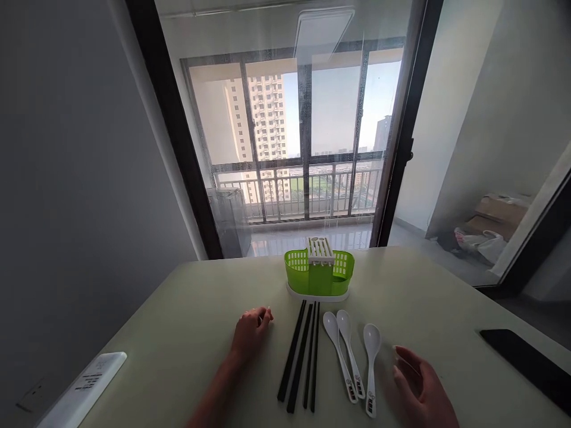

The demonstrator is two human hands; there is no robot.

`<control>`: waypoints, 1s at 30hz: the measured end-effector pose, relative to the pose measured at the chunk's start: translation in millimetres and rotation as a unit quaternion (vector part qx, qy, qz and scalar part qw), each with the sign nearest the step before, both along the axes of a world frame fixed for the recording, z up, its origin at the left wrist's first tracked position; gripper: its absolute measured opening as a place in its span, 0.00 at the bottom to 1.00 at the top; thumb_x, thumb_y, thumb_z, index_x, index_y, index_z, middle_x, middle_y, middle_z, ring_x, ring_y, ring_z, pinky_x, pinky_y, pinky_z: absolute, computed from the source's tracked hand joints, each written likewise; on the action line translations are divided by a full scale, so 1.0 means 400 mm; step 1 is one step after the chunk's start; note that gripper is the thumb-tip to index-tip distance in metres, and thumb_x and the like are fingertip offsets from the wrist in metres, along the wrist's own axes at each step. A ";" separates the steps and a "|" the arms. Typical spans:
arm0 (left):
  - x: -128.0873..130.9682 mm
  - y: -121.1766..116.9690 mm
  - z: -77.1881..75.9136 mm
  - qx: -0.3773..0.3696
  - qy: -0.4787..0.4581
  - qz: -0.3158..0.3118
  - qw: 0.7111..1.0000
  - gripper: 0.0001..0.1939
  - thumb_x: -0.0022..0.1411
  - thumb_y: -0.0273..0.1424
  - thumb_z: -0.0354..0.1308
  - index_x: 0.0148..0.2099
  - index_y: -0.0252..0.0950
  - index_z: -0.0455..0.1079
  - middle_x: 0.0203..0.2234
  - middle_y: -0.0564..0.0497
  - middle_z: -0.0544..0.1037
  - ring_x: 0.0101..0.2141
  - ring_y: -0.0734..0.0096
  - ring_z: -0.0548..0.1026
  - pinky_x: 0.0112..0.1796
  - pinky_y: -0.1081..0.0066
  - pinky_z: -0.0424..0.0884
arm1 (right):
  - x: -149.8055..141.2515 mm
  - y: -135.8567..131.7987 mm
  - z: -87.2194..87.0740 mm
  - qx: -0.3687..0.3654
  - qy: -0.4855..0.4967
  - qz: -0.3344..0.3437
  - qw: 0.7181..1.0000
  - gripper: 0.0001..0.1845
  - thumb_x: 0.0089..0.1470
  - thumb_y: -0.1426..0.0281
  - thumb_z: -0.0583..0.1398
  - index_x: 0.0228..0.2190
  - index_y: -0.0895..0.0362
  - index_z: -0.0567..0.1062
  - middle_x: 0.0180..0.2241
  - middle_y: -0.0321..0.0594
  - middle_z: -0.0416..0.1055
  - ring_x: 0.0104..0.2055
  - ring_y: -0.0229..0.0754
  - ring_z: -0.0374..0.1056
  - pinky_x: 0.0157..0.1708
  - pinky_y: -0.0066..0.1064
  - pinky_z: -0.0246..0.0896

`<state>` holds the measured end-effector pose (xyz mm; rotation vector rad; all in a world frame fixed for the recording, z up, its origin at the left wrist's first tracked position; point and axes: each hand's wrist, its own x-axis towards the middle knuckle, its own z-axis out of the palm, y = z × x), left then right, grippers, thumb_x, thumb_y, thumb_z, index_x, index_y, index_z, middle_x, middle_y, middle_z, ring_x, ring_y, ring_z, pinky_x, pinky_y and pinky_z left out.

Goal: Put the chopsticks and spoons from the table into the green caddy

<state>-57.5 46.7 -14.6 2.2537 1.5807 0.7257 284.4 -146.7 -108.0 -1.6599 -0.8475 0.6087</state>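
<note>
— What do I have on the hands?

— I see the left hand [250, 333] resting on the table [187, 333], forearm coming in from the bottom edge, fingers curled loosely under into a soft fist, pinching nothing. It lies just left of the black chopsticks [300, 356], apart from them. The right hand [422, 386] enters at the lower right, palm turned inward, fingers spread and slightly bent, holding nothing; its fingertips sit just beside the rightmost of the white spoons [352, 356], not touching as far as I can tell.

— And the layout?

— Four chopsticks lie side by side, pointing away from me toward the green holder [319, 274], which stands upright near the far edge of the table with a white slotted insert in its middle. Three spoons lie bowls-up to the right of the chopsticks. There is bare tabletop between the two hands' outer sides and the edges: a white remote [84, 386] lies at the near-left edge, a dark phone [526, 362] at the right edge
</note>
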 end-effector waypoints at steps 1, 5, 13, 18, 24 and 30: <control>0.000 -0.001 0.000 0.003 0.003 -0.002 1.000 0.25 0.70 0.45 0.42 0.32 0.40 0.75 0.26 0.51 0.78 0.30 0.66 0.74 0.34 0.70 0.62 | -0.001 -0.002 0.002 -0.003 -0.006 0.002 1.000 0.33 0.51 0.50 0.61 0.53 0.56 0.69 0.58 0.52 0.68 0.59 0.56 0.68 0.60 0.48 0.63; 0.001 -0.005 0.002 0.008 0.007 -0.009 1.000 0.24 0.70 0.44 0.43 0.33 0.40 0.75 0.28 0.51 0.79 0.31 0.66 0.74 0.35 0.70 0.62 | -0.004 -0.004 0.008 -0.006 -0.043 -0.001 0.999 0.29 0.52 0.52 0.60 0.50 0.55 0.73 0.56 0.50 0.71 0.57 0.55 0.70 0.58 0.45 0.65; 0.009 -0.015 0.001 0.035 0.035 -0.034 0.998 0.19 0.70 0.41 0.46 0.30 0.39 0.70 0.27 0.51 0.77 0.31 0.67 0.73 0.35 0.69 0.64 | -0.003 -0.005 0.011 0.008 -0.097 0.004 0.995 0.26 0.51 0.53 0.60 0.47 0.54 0.77 0.54 0.49 0.74 0.54 0.53 0.73 0.54 0.41 0.69; 0.027 -0.038 0.008 0.049 0.062 -0.100 0.992 0.16 0.68 0.40 0.51 0.29 0.39 0.68 0.27 0.52 0.77 0.32 0.68 0.73 0.38 0.69 0.65 | -0.019 -0.004 0.021 0.009 -0.094 -0.012 0.995 0.25 0.51 0.52 0.59 0.46 0.54 0.77 0.53 0.48 0.75 0.52 0.52 0.74 0.52 0.39 0.70; 0.053 -0.073 0.022 0.044 0.067 -0.172 0.982 0.12 0.60 0.40 0.62 0.31 0.39 0.69 0.32 0.52 0.77 0.35 0.67 0.73 0.40 0.69 0.67 | -0.030 -0.007 0.039 0.009 -0.086 -0.034 0.996 0.25 0.50 0.51 0.59 0.44 0.53 0.78 0.51 0.46 0.76 0.51 0.54 0.75 0.50 0.40 0.71; 0.064 -0.077 0.022 0.036 0.076 -0.179 0.980 0.10 0.57 0.40 0.65 0.33 0.40 0.70 0.33 0.52 0.77 0.37 0.65 0.74 0.43 0.67 0.68 | -0.020 -0.009 0.041 -0.006 -0.073 -0.025 0.997 0.26 0.50 0.52 0.60 0.46 0.53 0.77 0.52 0.47 0.76 0.52 0.55 0.74 0.52 0.42 0.69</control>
